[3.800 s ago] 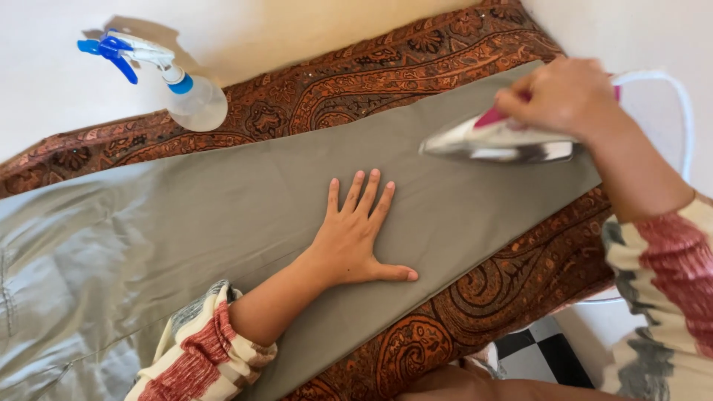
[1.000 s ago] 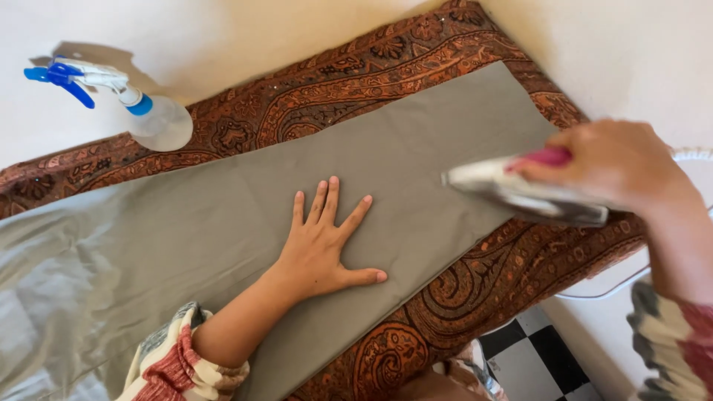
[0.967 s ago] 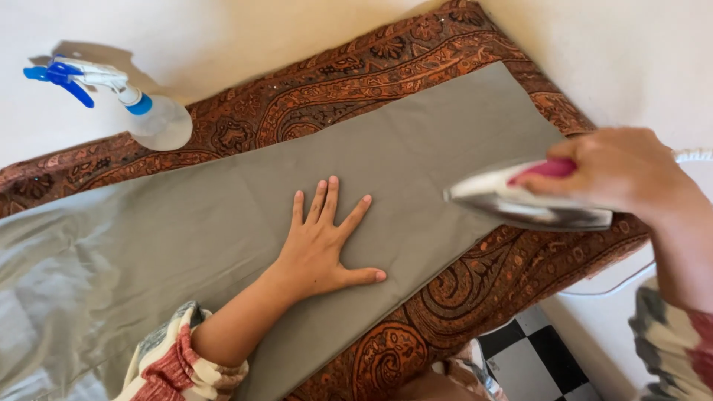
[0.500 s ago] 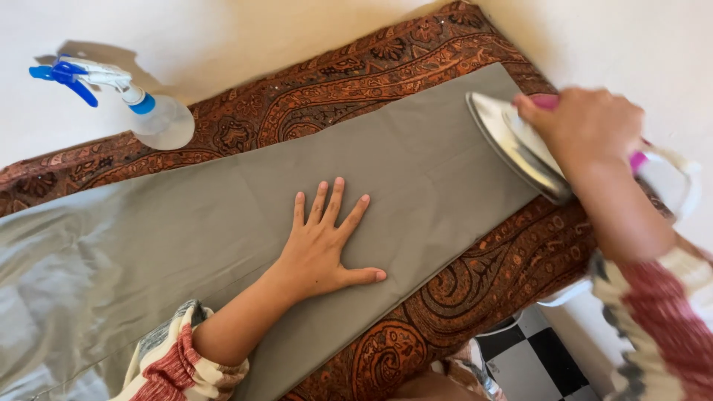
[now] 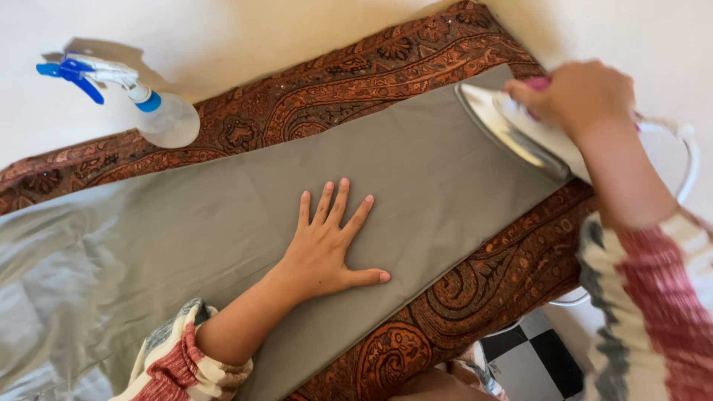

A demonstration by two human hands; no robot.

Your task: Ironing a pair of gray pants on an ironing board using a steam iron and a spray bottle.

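Note:
A grey-green cloth (image 5: 223, 215) lies flat along a brown patterned ironing cover (image 5: 349, 82). My left hand (image 5: 327, 249) rests palm down on the middle of the cloth, fingers spread. My right hand (image 5: 575, 96) grips the handle of a white and pink iron (image 5: 512, 134), held tilted up with its metal soleplate facing left, at the right end of the cloth. Whether the iron touches the cloth I cannot tell.
A clear spray bottle (image 5: 148, 108) with a blue trigger lies on the white surface at the upper left. A white cord (image 5: 687, 148) loops behind the iron at the right. Black and white checked floor (image 5: 531, 364) shows at the lower right.
My right hand has lifted the iron from flat on the cloth's right end and tipped it upright, moving it up and back. My left hand has stayed in place.

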